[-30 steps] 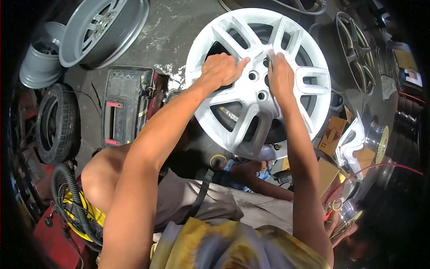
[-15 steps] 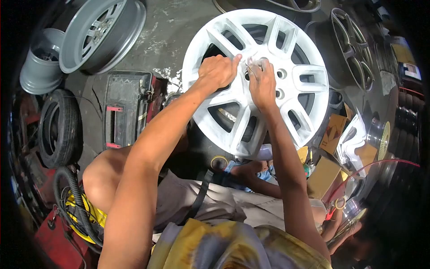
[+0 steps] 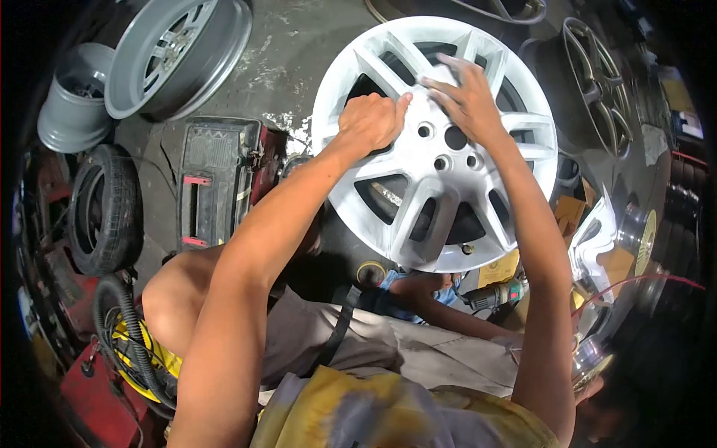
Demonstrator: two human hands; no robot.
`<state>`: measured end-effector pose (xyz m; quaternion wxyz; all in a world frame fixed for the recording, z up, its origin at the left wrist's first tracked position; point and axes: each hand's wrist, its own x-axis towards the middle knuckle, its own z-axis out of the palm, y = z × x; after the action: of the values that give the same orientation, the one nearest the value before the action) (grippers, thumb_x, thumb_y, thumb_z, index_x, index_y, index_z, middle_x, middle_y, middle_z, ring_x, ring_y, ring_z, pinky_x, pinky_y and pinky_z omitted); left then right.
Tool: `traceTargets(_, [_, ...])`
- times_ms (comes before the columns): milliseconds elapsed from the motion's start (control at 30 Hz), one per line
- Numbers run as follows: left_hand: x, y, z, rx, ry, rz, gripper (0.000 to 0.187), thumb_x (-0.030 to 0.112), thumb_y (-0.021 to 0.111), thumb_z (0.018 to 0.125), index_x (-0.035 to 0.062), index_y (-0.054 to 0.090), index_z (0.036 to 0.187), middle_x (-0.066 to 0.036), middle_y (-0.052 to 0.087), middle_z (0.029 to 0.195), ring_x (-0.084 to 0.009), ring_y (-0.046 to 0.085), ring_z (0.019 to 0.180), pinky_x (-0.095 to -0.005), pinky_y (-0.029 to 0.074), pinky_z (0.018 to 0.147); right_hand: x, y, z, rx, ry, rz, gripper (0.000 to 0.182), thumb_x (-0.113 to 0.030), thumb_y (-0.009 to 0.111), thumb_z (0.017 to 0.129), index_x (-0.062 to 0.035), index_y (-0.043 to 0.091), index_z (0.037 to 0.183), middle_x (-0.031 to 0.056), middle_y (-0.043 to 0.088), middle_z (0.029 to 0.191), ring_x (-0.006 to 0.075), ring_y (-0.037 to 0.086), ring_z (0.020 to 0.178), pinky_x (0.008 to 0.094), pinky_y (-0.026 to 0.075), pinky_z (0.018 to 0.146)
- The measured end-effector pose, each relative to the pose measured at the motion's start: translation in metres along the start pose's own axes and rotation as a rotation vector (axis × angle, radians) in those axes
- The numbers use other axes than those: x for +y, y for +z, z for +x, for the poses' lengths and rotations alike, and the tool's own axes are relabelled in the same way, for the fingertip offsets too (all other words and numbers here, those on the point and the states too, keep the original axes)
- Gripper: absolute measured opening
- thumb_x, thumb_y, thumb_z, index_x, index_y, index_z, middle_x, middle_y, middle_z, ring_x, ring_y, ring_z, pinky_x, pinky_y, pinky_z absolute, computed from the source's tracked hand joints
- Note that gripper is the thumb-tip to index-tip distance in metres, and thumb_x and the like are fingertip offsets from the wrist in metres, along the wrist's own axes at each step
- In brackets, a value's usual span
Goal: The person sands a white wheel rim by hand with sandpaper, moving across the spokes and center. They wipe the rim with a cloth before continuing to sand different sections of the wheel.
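A large white-coated wheel rim (image 3: 437, 194) faces up in front of me, with dark gaps between its spokes and a round centre hole. My left hand (image 3: 371, 123) is closed on a spoke at the rim's left side, its thumb stretched toward the hub. Above the centre hole, my right hand (image 3: 467, 97) lies over the upper hub area with its fingers spread. Nothing shows between the right fingers.
A black toolbox (image 3: 216, 175) lies left of the rim. Beyond it are a tyre (image 3: 104, 211) and grey rims (image 3: 157, 60). A bronze rim (image 3: 597, 86) leans at the right. A power tool (image 3: 497, 295), tape roll (image 3: 370, 274) and cardboard (image 3: 571, 213) lie nearer me.
My right hand has moved up and right across the hub, and its fingers have spread. The rim appears turned and slightly shifted right in view. My left hand still grips a spoke.
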<state>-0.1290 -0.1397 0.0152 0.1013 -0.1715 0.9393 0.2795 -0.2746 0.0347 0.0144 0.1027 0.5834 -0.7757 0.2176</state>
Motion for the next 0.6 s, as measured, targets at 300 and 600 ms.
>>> traceTargets(300, [-0.003,0.002,-0.002,0.005,0.016,0.045,0.081,0.052,0.026,0.107,-0.0049,0.072,0.073,-0.029,0.067,0.074,-0.0460,0.069,0.078,-0.0518,0.055,0.078,0.004,0.005,0.004,-0.071,-0.003,-0.021,0.031,-0.025,0.063,0.097,-0.0263,0.072,0.127,0.0089,0.049,0.149,0.0348,0.043,0.137,0.0475,0.033,0.115])
traceTargets(600, [0.001,0.004,-0.006,0.075,0.016,0.034,0.078,0.048,0.028,0.107,-0.0062,0.071,0.071,-0.028,0.067,0.072,-0.0452,0.069,0.075,-0.0501,0.056,0.076,-0.015,0.030,-0.011,0.132,0.180,-0.066,0.033,-0.011,0.072,0.082,-0.0057,0.071,0.115,0.0114,0.061,0.120,0.0317,0.056,0.112,0.0454,0.045,0.096])
